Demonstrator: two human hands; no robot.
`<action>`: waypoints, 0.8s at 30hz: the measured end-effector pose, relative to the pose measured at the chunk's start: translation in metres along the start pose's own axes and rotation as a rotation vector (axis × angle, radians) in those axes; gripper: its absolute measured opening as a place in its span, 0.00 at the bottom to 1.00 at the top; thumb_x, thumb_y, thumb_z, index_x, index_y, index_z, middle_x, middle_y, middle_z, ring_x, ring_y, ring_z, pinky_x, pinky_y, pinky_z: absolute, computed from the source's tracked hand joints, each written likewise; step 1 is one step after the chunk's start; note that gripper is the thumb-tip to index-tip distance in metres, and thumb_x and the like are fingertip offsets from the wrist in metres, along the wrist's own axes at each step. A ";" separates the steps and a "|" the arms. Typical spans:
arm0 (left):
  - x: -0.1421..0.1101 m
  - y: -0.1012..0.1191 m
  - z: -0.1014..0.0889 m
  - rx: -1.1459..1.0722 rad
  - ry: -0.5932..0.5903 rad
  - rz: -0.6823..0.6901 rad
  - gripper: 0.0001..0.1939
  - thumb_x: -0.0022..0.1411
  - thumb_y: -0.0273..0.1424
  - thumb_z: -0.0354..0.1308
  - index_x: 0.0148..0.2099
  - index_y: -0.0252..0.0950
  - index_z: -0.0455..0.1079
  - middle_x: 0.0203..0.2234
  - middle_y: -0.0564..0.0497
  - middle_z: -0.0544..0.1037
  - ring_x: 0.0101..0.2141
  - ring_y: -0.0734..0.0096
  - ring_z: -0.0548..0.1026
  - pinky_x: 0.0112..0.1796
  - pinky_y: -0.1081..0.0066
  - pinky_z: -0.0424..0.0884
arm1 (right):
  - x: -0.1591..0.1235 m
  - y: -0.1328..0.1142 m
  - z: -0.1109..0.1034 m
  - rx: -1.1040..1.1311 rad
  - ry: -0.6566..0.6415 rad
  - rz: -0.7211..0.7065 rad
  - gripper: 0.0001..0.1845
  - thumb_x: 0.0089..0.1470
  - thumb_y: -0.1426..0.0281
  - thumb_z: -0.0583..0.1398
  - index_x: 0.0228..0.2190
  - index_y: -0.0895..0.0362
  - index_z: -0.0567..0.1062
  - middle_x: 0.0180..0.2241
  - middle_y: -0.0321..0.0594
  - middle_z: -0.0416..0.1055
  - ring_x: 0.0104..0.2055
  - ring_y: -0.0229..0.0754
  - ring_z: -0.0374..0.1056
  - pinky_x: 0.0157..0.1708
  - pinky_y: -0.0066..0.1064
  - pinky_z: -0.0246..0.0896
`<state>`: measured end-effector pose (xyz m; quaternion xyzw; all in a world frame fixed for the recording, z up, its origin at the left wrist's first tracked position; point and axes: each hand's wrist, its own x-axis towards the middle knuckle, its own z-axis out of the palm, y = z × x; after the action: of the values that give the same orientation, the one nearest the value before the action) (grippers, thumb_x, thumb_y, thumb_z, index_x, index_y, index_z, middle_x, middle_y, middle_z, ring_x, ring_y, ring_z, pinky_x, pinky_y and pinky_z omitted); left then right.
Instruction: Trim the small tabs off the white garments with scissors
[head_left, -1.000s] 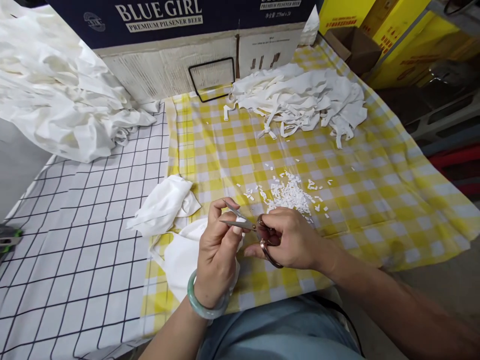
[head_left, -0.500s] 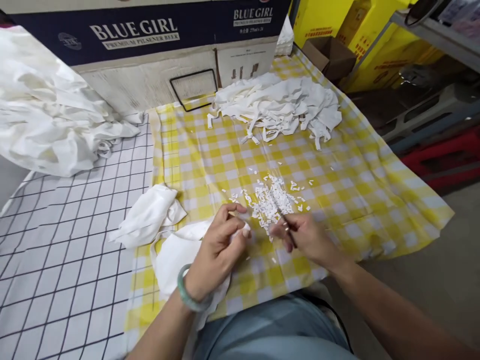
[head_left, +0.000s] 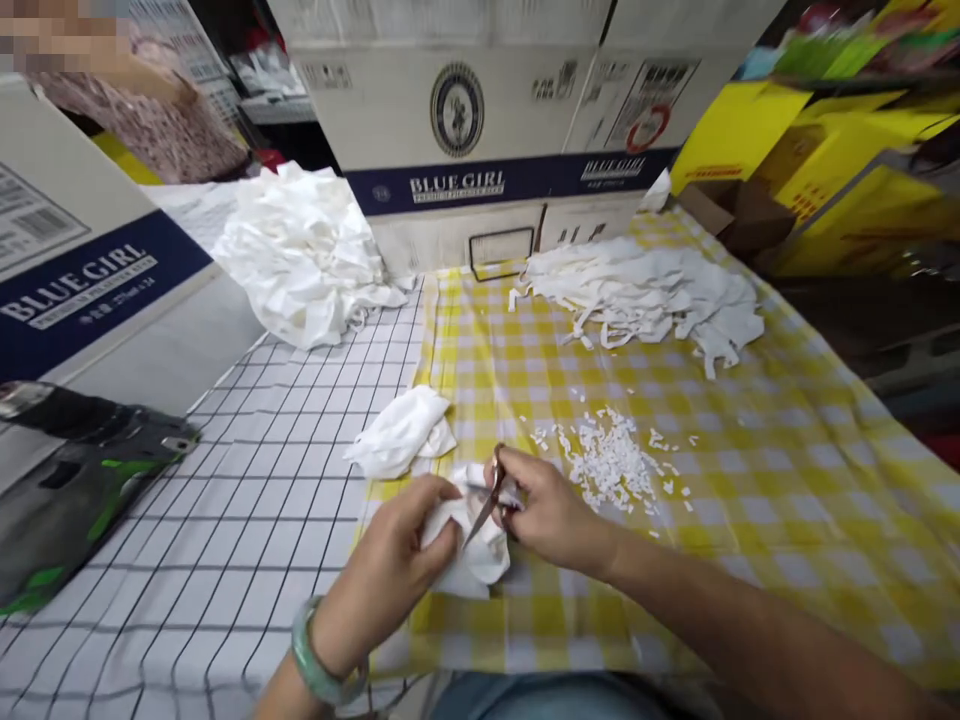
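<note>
My left hand [head_left: 405,535], with a green bangle on its wrist, pinches a white cloth piece [head_left: 480,560] close to the table's front. In my right hand [head_left: 551,505] is a pair of small scissors [head_left: 485,510], blades pointing down and left over the cloth. Part of the cloth also lies at my right fingers; whether they grip it I cannot tell. A second folded white cloth [head_left: 401,432] rests just beyond my left hand. To the right of the scissors lies a scattered heap of small white clippings [head_left: 613,460].
A pile of white strapped cloth pieces [head_left: 652,290] lies at the back right, a larger white heap [head_left: 304,255] at the back left. Printed cartons [head_left: 465,120] stand behind. A black and green bag [head_left: 82,480] sits at the left edge. Another person's sleeve [head_left: 157,110] shows top left.
My view has swung left and up. My right hand has moved from beside the clippings to the cloth at my left hand, bringing the scissors over it.
</note>
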<state>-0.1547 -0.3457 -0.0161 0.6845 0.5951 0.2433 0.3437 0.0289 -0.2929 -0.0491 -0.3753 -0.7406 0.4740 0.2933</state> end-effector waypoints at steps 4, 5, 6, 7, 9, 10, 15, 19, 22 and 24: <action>0.106 0.055 -0.033 -0.120 0.390 0.286 0.12 0.60 0.29 0.57 0.48 0.37 0.69 0.37 0.49 0.76 0.34 0.70 0.74 0.33 0.70 0.72 | 0.080 -0.023 -0.090 -0.001 0.380 -0.041 0.09 0.52 0.70 0.62 0.33 0.55 0.66 0.28 0.32 0.68 0.28 0.34 0.64 0.30 0.26 0.60; 0.127 0.064 -0.040 -0.139 0.452 0.393 0.17 0.59 0.29 0.59 0.51 0.36 0.68 0.43 0.46 0.75 0.38 0.67 0.74 0.37 0.69 0.73 | 0.099 -0.029 -0.120 -0.125 0.520 -0.052 0.11 0.51 0.69 0.64 0.33 0.56 0.66 0.28 0.32 0.68 0.27 0.33 0.63 0.31 0.26 0.60; 0.142 0.069 -0.047 -0.128 0.501 0.469 0.20 0.58 0.30 0.60 0.53 0.36 0.67 0.49 0.44 0.73 0.43 0.65 0.74 0.41 0.66 0.74 | 0.114 -0.033 -0.148 -0.267 0.658 -0.052 0.13 0.49 0.68 0.66 0.31 0.57 0.66 0.28 0.33 0.68 0.27 0.33 0.62 0.32 0.27 0.59; 0.150 0.066 -0.054 -0.102 0.539 0.505 0.21 0.59 0.29 0.59 0.55 0.36 0.66 0.52 0.43 0.71 0.46 0.64 0.74 0.45 0.64 0.73 | 0.125 -0.034 -0.172 -0.316 0.744 -0.057 0.15 0.47 0.68 0.67 0.32 0.57 0.66 0.30 0.35 0.69 0.29 0.33 0.62 0.35 0.28 0.59; 0.140 0.038 -0.069 -0.010 0.586 0.456 0.19 0.62 0.28 0.54 0.55 0.38 0.67 0.54 0.44 0.70 0.50 0.62 0.73 0.49 0.61 0.73 | 0.133 -0.025 -0.205 -0.364 0.854 -0.075 0.17 0.47 0.68 0.68 0.34 0.57 0.66 0.37 0.42 0.70 0.36 0.37 0.63 0.42 0.33 0.58; 0.125 0.017 -0.074 0.047 0.584 0.379 0.18 0.62 0.27 0.52 0.54 0.38 0.68 0.53 0.44 0.71 0.51 0.61 0.72 0.49 0.60 0.73 | 0.131 -0.016 -0.211 -0.370 0.884 -0.078 0.19 0.47 0.66 0.68 0.36 0.57 0.66 0.41 0.46 0.70 0.40 0.39 0.62 0.45 0.36 0.57; 0.031 -0.086 -0.071 0.375 0.176 0.031 0.16 0.56 0.30 0.58 0.48 0.38 0.72 0.52 0.40 0.73 0.53 0.47 0.71 0.48 0.47 0.72 | 0.100 0.034 -0.148 -0.247 0.617 -0.010 0.17 0.48 0.60 0.67 0.34 0.55 0.70 0.35 0.43 0.73 0.32 0.41 0.66 0.36 0.37 0.62; 0.015 -0.083 -0.044 0.236 0.298 0.107 0.05 0.65 0.31 0.54 0.36 0.37 0.70 0.44 0.42 0.75 0.48 0.57 0.73 0.47 0.56 0.72 | 0.093 0.035 -0.039 -0.063 0.037 -0.040 0.22 0.42 0.65 0.70 0.41 0.53 0.73 0.42 0.41 0.74 0.40 0.43 0.69 0.42 0.37 0.65; 0.018 -0.053 -0.038 -0.086 0.362 0.135 0.06 0.67 0.31 0.53 0.39 0.37 0.69 0.39 0.45 0.75 0.41 0.65 0.75 0.39 0.66 0.73 | 0.105 0.028 0.011 0.060 -0.111 -0.065 0.14 0.40 0.73 0.67 0.32 0.55 0.72 0.35 0.37 0.72 0.40 0.43 0.67 0.43 0.36 0.63; 0.015 -0.039 -0.044 -0.289 0.472 0.096 0.06 0.67 0.32 0.54 0.39 0.38 0.70 0.39 0.47 0.76 0.38 0.67 0.74 0.34 0.69 0.72 | 0.116 0.025 0.013 0.106 -0.069 -0.043 0.08 0.43 0.74 0.63 0.26 0.55 0.68 0.30 0.34 0.69 0.35 0.40 0.66 0.39 0.34 0.63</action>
<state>-0.2104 -0.3209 -0.0186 0.5802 0.5846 0.4945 0.2776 -0.0382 -0.1960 -0.0680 -0.3266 -0.7320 0.5189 0.2970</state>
